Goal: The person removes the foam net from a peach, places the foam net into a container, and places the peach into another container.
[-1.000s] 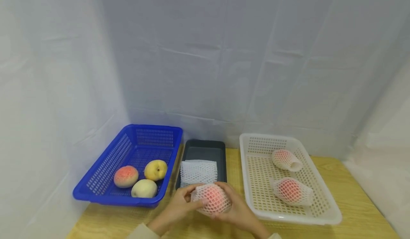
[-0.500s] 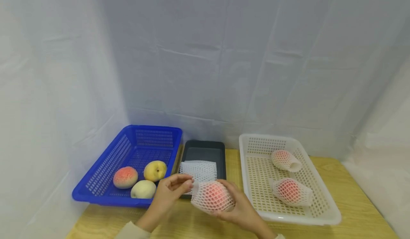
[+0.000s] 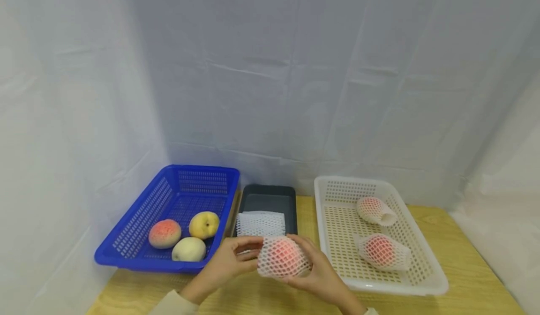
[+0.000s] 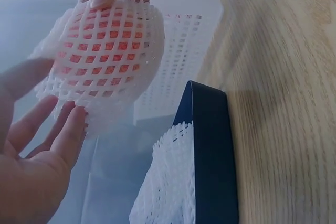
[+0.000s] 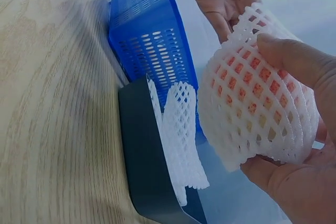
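Note:
A reddish peach [image 3: 287, 255] sits inside a white foam net sleeve [image 5: 239, 124], held up over the front of the table. My right hand [image 3: 318, 270] grips the wrapped peach from the right, thumb on the near side and fingers around it. At the sleeve's left end is my left hand [image 3: 232, 258], its thumb and loosely spread fingertips right at the net's edge [image 4: 79, 95]. Behind the hands, several flat foam nets [image 3: 260, 223] lie in a dark tray [image 3: 270, 195].
To the left stands a blue basket [image 3: 126, 262] with a red peach [image 3: 165, 234], a yellow peach [image 3: 204, 225] and a pale peach [image 3: 189, 250]. A white basket [image 3: 333, 240] on the right holds two net-wrapped peaches [image 3: 381, 249]. White sheeting [image 3: 270, 94] surrounds the wooden table [image 3: 472, 263].
My left hand moves from the sleeve's side out to the left, then back to its left end. The right hand keeps hold of the wrapped peach, which shifts slightly right.

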### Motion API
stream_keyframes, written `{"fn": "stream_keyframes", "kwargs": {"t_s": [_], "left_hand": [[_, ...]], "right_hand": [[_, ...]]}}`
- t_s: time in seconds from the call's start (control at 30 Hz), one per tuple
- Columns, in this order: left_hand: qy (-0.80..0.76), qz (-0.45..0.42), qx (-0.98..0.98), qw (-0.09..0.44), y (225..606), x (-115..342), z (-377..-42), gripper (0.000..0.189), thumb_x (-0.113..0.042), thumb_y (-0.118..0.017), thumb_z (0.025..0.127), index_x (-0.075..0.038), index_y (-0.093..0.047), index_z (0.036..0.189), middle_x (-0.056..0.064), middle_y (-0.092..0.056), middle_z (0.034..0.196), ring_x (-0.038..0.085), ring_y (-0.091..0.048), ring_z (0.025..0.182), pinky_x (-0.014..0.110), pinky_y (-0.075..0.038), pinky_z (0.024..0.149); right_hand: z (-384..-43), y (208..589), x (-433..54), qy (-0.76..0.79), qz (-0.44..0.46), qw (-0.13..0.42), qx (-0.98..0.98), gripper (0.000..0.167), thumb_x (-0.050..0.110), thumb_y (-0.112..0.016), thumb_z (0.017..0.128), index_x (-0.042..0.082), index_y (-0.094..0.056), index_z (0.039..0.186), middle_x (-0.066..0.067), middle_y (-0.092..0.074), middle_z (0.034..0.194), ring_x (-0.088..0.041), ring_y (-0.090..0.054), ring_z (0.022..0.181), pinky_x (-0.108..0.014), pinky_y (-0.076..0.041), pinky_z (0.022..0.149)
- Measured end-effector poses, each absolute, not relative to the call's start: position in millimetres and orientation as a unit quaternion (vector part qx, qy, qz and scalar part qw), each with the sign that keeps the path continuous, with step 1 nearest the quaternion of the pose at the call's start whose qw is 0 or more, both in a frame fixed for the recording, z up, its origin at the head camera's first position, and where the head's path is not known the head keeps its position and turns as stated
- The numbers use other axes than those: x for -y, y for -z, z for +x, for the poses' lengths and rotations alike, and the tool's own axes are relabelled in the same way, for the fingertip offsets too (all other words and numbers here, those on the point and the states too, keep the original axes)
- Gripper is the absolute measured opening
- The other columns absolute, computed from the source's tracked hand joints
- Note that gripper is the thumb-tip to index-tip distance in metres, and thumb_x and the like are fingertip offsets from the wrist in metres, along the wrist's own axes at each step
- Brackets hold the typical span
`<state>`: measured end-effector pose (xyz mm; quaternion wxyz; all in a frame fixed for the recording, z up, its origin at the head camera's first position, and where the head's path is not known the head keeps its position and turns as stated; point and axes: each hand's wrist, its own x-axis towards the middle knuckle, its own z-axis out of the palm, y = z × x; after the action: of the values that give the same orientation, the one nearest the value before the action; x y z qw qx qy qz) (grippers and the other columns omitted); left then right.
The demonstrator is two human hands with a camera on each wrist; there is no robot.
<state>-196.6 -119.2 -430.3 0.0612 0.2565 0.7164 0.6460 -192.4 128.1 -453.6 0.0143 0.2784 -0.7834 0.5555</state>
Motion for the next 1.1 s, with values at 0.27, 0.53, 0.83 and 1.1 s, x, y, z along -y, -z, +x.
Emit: {"fn": "stream_keyframes", "kwargs": {"t_s": [0.27, 0.53, 0.83, 1.1], "left_hand": [[-0.600, 0.298, -0.740, 0.063, 430, 110, -202, 0.062, -0.004, -0.074, 0.078, 0.010, -0.047, 0.132, 0.026, -0.053, 0.128, 0.036, -0.052, 0.120, 0.028, -0.046, 0.100], [-0.596, 0.298, -0.745, 0.042, 431, 106, -202, 0.064, -0.003, -0.076, 0.076, 0.008, -0.047, 0.132, 0.026, -0.053, 0.126, 0.037, -0.053, 0.117, 0.025, -0.048, 0.097], [-0.601, 0.298, -0.741, 0.041, 433, 109, -200, 0.066, -0.002, -0.078, 0.074, 0.007, -0.047, 0.131, 0.025, -0.059, 0.122, 0.009, -0.059, 0.108, 0.028, -0.052, 0.091], [-0.612, 0.282, -0.738, 0.038, 435, 114, -200, 0.068, 0.001, -0.077, 0.071, 0.010, -0.047, 0.131, 0.027, -0.058, 0.121, 0.007, -0.059, 0.107, 0.029, -0.053, 0.090]], "right_hand": [[-195, 457, -130, -0.612, 0.273, -0.024, 0.742, 0.080, 0.014, -0.082, 0.075, 0.013, -0.041, 0.143, -0.017, -0.044, 0.139, -0.018, -0.053, 0.117, -0.026, -0.050, 0.092], [-196, 458, -132, -0.682, 0.271, -0.031, 0.679, 0.069, 0.006, -0.078, 0.077, -0.006, -0.045, 0.137, -0.032, -0.047, 0.132, -0.015, -0.060, 0.107, -0.032, -0.055, 0.085], [-196, 459, -130, -0.707, 0.222, -0.005, 0.671, 0.046, 0.002, -0.074, 0.080, -0.013, -0.058, 0.119, -0.006, -0.068, 0.114, -0.012, -0.065, 0.096, -0.028, -0.057, 0.080], [-199, 458, -126, -0.701, 0.189, 0.025, 0.687, 0.033, -0.001, -0.074, 0.078, -0.014, -0.064, 0.107, 0.008, -0.070, 0.102, -0.009, -0.065, 0.091, -0.024, -0.057, 0.076]]}}
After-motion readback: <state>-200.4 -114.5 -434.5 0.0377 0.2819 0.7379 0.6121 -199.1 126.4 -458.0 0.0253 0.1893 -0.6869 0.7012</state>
